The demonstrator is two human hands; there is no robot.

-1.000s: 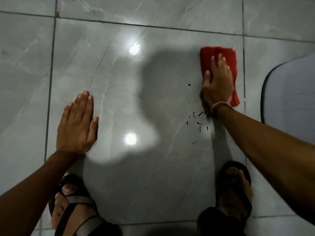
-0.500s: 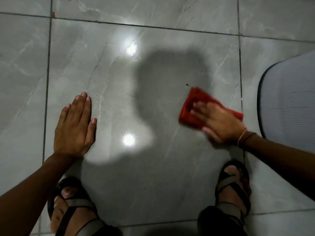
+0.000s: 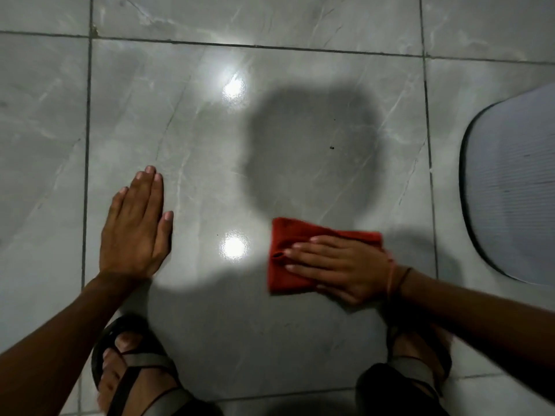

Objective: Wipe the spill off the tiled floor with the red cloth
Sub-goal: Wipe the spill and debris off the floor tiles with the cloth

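The red cloth [image 3: 288,259] lies flat on the glossy grey tiled floor [image 3: 210,139], low and right of centre. My right hand [image 3: 339,265] presses on it, palm down, fingers pointing left; the hand covers the cloth's right half. My left hand [image 3: 135,229] rests flat on the tile at the left, fingers together and pointing away from me, holding nothing. One small dark speck [image 3: 332,147] sits on the tile above the cloth. The dark streaks seen earlier do not show on the floor.
My two sandalled feet stand at the bottom: the left foot [image 3: 129,373] and the right foot [image 3: 420,352]. A grey ribbed mat [image 3: 510,187] with a dark rim lies at the right edge. Two bright light reflections and a head shadow mark the centre tile.
My right hand has dragged the red cloth from the upper right of the tile down and leftwards, towards me, over the dark streaks. My left hand stayed in place.
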